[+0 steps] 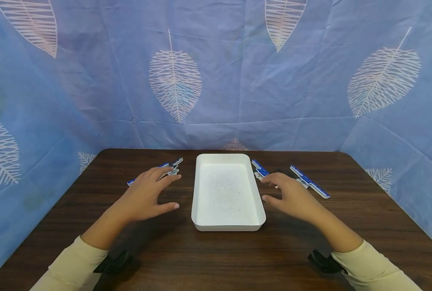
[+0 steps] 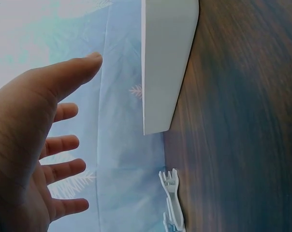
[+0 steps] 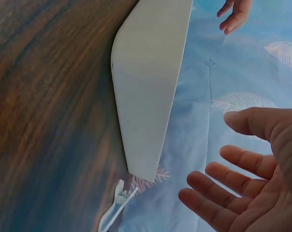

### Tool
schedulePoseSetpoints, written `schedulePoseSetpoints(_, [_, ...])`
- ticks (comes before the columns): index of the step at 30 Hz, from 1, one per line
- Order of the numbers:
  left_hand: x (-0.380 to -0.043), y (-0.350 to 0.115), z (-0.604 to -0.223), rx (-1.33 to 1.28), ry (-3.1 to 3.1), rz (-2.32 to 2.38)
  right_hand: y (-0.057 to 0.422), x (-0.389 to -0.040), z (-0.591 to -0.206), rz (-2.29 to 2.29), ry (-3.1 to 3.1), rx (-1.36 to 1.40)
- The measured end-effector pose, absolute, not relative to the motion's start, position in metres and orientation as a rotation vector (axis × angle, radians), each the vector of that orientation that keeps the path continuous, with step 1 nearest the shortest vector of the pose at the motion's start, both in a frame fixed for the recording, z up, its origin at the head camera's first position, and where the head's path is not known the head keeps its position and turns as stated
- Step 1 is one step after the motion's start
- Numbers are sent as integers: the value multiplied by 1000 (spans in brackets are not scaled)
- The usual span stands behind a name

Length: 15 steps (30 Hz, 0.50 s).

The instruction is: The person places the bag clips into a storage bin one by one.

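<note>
In the head view, a white rectangular tray (image 1: 223, 190) lies flat on the table between both hands. My left hand (image 1: 144, 198) hovers left of it with fingers spread, above a blue-and-white long clip (image 1: 131, 182) and a dark-and-white clip (image 1: 177, 162), both partly hidden. To the tray's right, my right hand (image 1: 292, 196) hangs with loosely bent fingers, close to a blue clip (image 1: 260, 168) that it partly covers. Another blue clip (image 1: 310, 182) rests farther right. Both wrist views show nothing held in the left hand (image 2: 35, 150) or the right hand (image 3: 252, 179).
The dark wooden table (image 1: 216, 258) carries the tray and clips. A blue cloth (image 1: 219, 93) with white leaf prints hangs behind the table and along its sides. Each wrist wears a black device (image 1: 113, 262) beside a pale sleeve (image 1: 74, 262).
</note>
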<state>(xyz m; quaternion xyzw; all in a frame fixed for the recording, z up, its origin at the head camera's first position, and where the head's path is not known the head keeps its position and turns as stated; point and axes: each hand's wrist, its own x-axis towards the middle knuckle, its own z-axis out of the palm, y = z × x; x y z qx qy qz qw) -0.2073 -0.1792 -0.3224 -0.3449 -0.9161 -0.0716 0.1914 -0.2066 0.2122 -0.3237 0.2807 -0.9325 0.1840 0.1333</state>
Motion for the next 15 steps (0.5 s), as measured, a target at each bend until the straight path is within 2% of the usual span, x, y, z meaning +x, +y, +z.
schedulePoseSetpoints(15, [-227,-180,-327,-937,-2571,-295,209,-212,-335,1013,-2833,611])
